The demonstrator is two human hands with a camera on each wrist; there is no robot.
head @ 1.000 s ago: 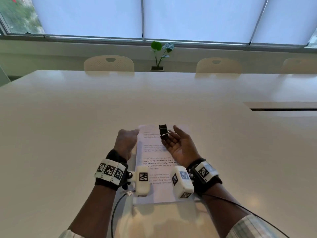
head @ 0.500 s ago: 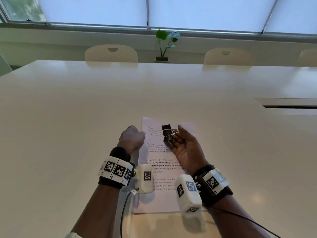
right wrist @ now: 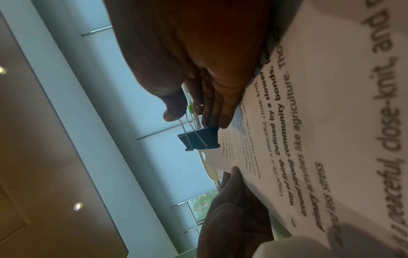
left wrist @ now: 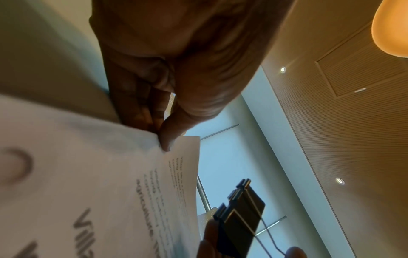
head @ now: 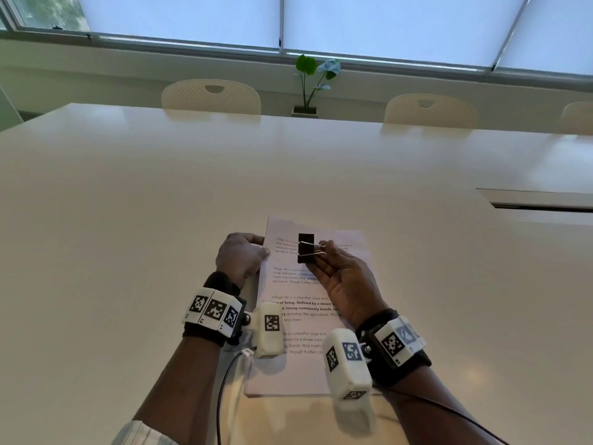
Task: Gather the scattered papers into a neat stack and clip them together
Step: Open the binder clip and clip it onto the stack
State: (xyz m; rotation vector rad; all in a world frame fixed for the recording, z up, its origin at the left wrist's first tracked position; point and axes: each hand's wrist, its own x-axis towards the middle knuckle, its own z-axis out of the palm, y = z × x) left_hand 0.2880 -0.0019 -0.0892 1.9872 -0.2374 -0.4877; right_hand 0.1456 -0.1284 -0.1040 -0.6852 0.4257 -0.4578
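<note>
From the head view I see the stack of papers [head: 313, 316] lying on the white table [head: 128, 220], squared up, printed side up, its far end toward 12 o'clock. My left hand [head: 239, 256] sits at the stack's 10 o'clock corner; the left wrist view shows thumb and fingers pinching that paper edge and lifting it slightly. My right hand [head: 345, 273] holds the black binder clip [head: 305, 248] above the upper part of the sheet, thumb and fingertips closed on its wire handles, clip body pointing toward 9 o'clock. The clip mouth looks shut, though the right wrist view is dim, so I can't be certain. It hangs just beside the top of the text, apart from the paper's edge. Beyond the table at 12 o'clock stand a potted plant [head: 309, 88] and cream chairs [head: 210, 97].
</note>
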